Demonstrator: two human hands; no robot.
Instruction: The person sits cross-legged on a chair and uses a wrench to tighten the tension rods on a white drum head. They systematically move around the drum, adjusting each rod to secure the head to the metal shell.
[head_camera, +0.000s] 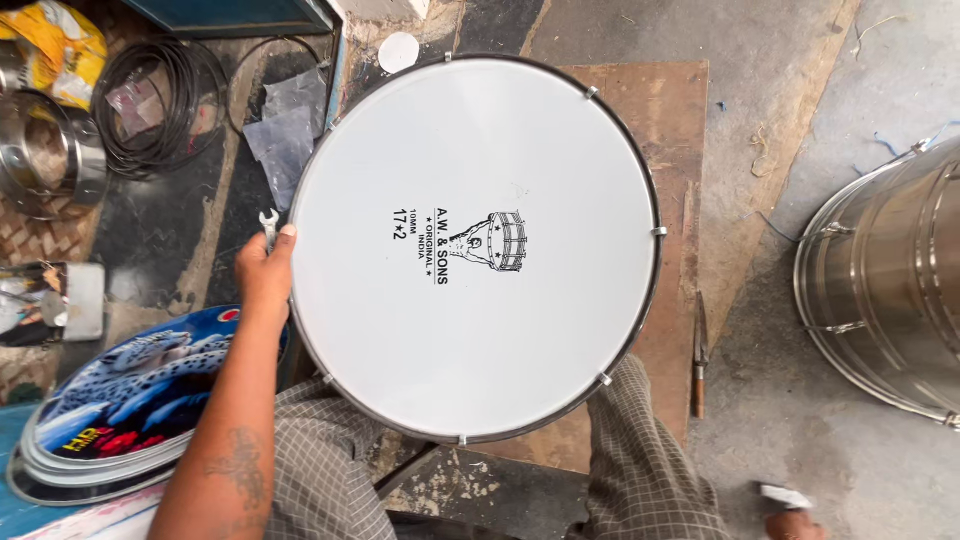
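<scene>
At the drum's nine o'clock rim, the left hand (265, 272) was closed on a small spanner (269, 226), thumb against the hoop. The drum (475, 250) stood head-up between the knees on a brown board (660, 110); its skin looked taut and dentable, so the stiff metal hoop seemed the safest grip. The right hand (795, 524) at five o'clock was mostly cropped, its grip impossible to judge.
</scene>
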